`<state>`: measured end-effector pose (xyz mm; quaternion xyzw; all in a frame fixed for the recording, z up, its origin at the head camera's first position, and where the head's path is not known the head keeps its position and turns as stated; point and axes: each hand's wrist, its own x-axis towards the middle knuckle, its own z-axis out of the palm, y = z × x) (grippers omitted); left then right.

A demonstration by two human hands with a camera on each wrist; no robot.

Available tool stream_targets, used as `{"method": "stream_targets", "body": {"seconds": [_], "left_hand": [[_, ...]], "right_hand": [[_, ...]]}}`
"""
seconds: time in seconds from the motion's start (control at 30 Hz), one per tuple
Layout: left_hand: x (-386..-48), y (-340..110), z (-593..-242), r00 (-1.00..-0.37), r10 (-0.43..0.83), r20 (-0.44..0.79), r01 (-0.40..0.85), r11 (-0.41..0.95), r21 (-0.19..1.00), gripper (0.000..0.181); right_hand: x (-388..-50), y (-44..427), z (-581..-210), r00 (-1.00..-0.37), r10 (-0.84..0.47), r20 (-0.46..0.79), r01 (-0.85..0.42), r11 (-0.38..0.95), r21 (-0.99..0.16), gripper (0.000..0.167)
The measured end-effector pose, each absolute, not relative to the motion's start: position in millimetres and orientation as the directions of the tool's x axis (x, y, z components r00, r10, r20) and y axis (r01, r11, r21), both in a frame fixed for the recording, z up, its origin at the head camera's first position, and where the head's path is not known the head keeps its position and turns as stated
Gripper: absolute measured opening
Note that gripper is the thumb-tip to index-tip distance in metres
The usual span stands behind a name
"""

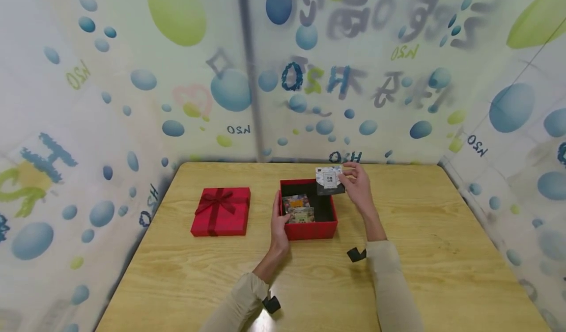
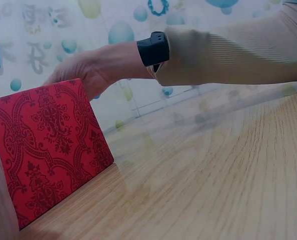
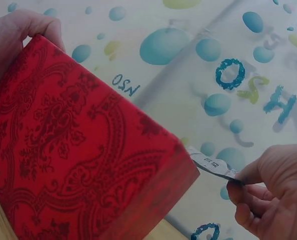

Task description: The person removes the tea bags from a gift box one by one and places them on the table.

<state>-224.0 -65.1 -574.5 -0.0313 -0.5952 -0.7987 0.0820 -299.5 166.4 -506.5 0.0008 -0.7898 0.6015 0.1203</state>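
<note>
An open red gift box (image 1: 311, 231) with a dark lining and a damask pattern stands on the table. My left hand (image 1: 279, 225) grips its left wall, the thumb bent over the rim; the right wrist view shows that hand (image 3: 26, 30) at the box's edge. Inside the box lie two small printed packets, one with an orange label (image 1: 296, 203) and one with a pale label (image 1: 301, 216). Between thumb and fingers my right hand (image 1: 357, 187) pinches a white and black packet (image 1: 329, 179) over the box's back right corner. In the left wrist view the box hides its fingers.
Left of the box lies the red lid (image 1: 227, 211) with a dark red ribbon bow. The wooden table (image 1: 442, 253) reaches back to a curtain (image 1: 212, 145) printed with blue and green drops. A black wrist device (image 2: 153, 49) sits at the right sleeve.
</note>
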Motion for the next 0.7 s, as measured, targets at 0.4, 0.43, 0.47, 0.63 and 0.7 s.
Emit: {"method": "stream_targets", "body": {"seconds": [0.4, 0.43, 0.47, 0.63, 0.7], "left_hand": [[-220, -60, -574, -0.984, -0.104, 0.146, 0.168, -0.251, 0.953, 0.076], [-222, -60, -573, -0.983, -0.102, 0.155, 0.176, -0.250, 0.952, 0.076], [-223, -60, -572, -0.982, -0.098, 0.162, 0.181, -0.248, 0.952, 0.076], [-227, -62, -573, -0.978, -0.096, 0.184, 0.203, -0.247, 0.947, 0.076], [-226, -63, -576, -0.979, -0.099, 0.177, 0.196, -0.243, 0.950, 0.077]], "right_hand": [[-308, 190, -524, -0.926, 0.319, 0.203, -0.120, 0.260, -0.958, 0.022], [-311, 192, -525, -0.919, 0.334, 0.212, -0.126, 0.260, -0.957, 0.021], [-313, 193, -526, -0.913, 0.346, 0.216, -0.126, 0.263, -0.957, 0.021], [-317, 196, -542, -0.918, 0.356, 0.174, -0.070, 0.287, -0.956, 0.020], [-318, 197, -554, -0.926, 0.356, 0.128, -0.019, 0.293, -0.956, 0.020]]}}
